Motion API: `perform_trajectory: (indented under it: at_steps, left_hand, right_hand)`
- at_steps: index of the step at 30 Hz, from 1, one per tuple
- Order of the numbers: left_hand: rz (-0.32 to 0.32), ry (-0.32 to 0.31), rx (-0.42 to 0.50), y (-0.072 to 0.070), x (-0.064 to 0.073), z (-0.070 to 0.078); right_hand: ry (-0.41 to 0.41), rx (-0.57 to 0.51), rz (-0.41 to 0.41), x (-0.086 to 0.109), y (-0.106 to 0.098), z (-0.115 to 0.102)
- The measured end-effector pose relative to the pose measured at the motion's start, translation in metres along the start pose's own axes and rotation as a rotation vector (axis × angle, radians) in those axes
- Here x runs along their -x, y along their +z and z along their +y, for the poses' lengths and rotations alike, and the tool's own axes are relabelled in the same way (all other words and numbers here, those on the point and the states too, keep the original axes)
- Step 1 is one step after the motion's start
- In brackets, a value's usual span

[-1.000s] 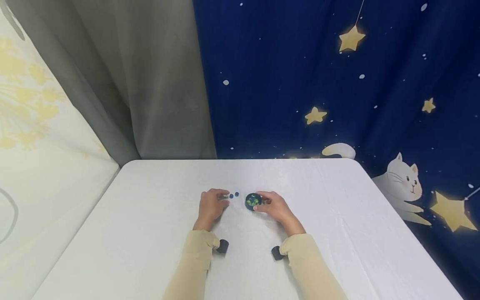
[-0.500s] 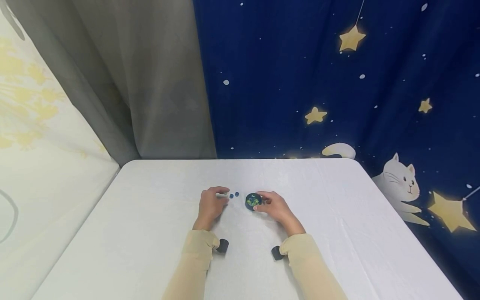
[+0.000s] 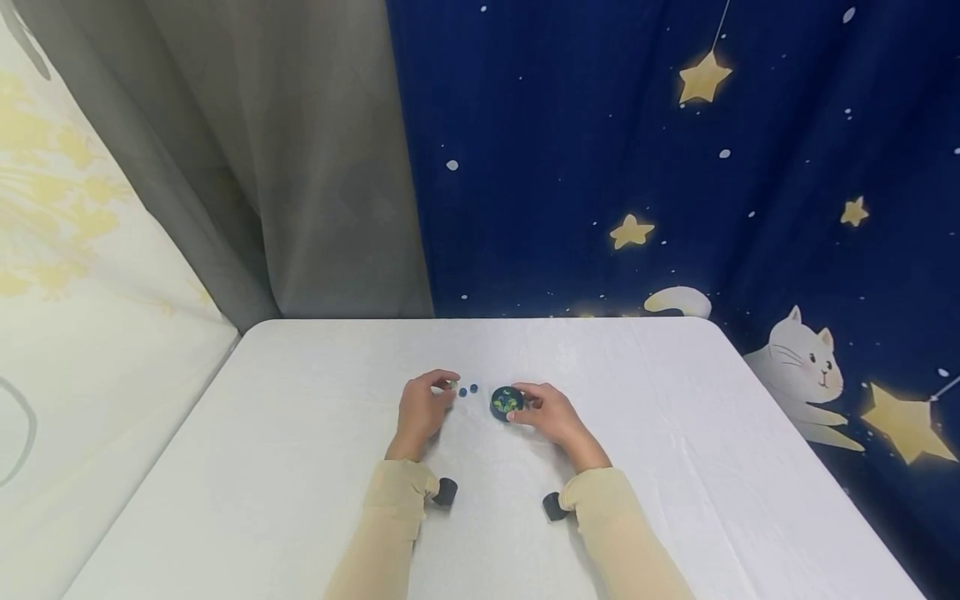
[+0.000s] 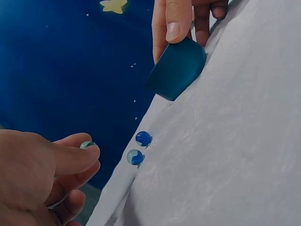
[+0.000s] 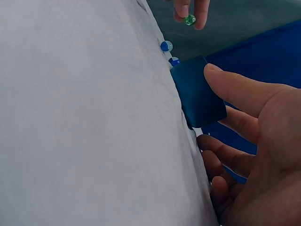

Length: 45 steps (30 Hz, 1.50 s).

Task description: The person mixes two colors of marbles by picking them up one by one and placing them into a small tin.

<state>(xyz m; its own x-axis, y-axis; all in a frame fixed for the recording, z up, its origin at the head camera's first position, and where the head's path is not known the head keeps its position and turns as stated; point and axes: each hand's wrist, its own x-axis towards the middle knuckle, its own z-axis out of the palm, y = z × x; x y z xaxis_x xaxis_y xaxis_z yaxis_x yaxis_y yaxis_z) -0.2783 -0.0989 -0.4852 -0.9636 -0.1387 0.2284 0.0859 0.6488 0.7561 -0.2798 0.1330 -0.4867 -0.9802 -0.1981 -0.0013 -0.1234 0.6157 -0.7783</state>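
Note:
My left hand (image 3: 423, 412) pinches a clear green marble (image 5: 189, 20) between thumb and finger, just above the white table. Two clear-and-blue marbles lie close together to its right: one blue marble (image 4: 143, 138) beside another blue marble (image 4: 135, 157). My right hand (image 3: 553, 413) grips a small round teal cup (image 4: 178, 68) by its side, thumb on one side and fingers on the other. From above, green and blue shapes show within the cup's dark rim; they look like marbles, though too small to be sure. The cup stands right of the loose marbles.
A white cloth covers the table (image 3: 300, 500), whose far edge meets a grey curtain (image 3: 337, 167) and a dark blue starry curtain (image 3: 555, 167). Black wrist devices sit at both cuffs, the left device (image 3: 446, 492) and the right device (image 3: 555, 506).
My left hand's fingertips have risen a little and drawn together, bringing the green marble up off the table. The right hand, the cup and the blue marbles have stayed put.

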Motion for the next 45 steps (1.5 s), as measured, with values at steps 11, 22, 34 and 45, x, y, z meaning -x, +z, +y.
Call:
perform_trajectory:
  at_steps: [11,22,34,45]
  left_hand:
    - [-0.013,0.0,0.011,-0.001,0.0,0.003]
    - [0.021,0.094,0.026,-0.002,-0.001,0.009]
    - [-0.018,0.108,0.086,-0.003,0.0,0.017]
    - [-0.038,0.124,0.144,-0.004,0.004,0.025]
  right_hand:
    - [0.013,-0.009,0.005,0.002,-0.001,-0.002]
    - [0.015,-0.01,0.01,0.002,-0.001,-0.002]
    - [0.017,-0.006,0.007,0.001,0.0,-0.002]
    - [0.021,-0.015,0.005,0.0,0.0,-0.001]
